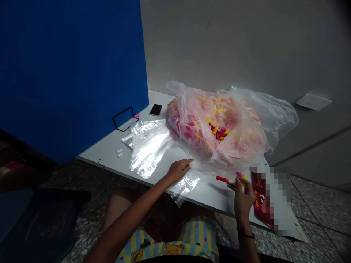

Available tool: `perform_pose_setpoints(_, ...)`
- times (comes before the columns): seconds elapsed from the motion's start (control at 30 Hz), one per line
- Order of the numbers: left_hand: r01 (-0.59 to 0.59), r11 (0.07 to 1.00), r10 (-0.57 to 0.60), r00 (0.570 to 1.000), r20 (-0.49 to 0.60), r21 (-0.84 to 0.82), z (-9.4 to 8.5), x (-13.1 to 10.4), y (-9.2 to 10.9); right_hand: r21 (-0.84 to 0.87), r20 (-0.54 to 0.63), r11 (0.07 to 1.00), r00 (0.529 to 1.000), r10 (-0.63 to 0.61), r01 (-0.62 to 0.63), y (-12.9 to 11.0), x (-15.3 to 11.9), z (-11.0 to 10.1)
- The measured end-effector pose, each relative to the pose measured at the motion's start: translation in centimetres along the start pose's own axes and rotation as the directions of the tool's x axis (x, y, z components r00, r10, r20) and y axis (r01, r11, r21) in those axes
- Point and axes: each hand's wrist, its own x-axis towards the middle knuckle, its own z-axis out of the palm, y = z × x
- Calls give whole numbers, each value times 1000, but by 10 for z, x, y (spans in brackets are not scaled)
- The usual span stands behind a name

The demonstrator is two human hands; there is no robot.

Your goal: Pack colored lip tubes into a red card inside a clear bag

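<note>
Two small white pieces (119, 153) sit near the table's (109, 159) left edge; right of them there's a stack of shiny clear bags (150, 146), with a black phone (156, 110) behind it; the left hand (179, 170) is partly spread, fingers at a clear bag by the front edge, can't tell if it's gripping; the big open plastic sack (219, 128) full of red, yellow and pink pieces is behind both hands; the right hand (244, 193) is closed around a few markers (227, 180), one red-capped, pretty much beside the dark red packet (261, 201).
</note>
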Motion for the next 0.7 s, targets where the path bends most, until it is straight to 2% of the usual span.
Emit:
perform_pose_setpoints(0.07, 69, 982, -70, 998, 2, -178, -2, 3, -5, -11, -4, 997, 997, 75, -75, 15, -1, -14)
perform_pose_setpoints(0.1, 95, 968, -96, 995, 6, -234, -3, 5, -7, -62, -8, 996, 998, 70, -70, 21, -1, -18)
perform_pose_setpoints(0.17, 125, 950, -128, 992, 11, -287, -4, 7, -9, -228, 3, 974, 1000, -15, 15, 29, 0, -23)
perform_pose_setpoints(0.3, 158, 921, -174, 985, -14, -355, -2, 9, -8, -498, 133, 826, 964, -228, 264, 33, 3, -16)
perform_pose_setpoints(0.43, 155, 885, -219, 971, -100, -439, 1, 6, -7, -547, 254, 749, 927, -277, 374, 37, 6, -7)
perform_pose_setpoints(0.7, 91, 774, -306, 920, -244, -627, -4, 2, -14, -607, 234, 708, 932, -275, 361, 40, 7, -7)
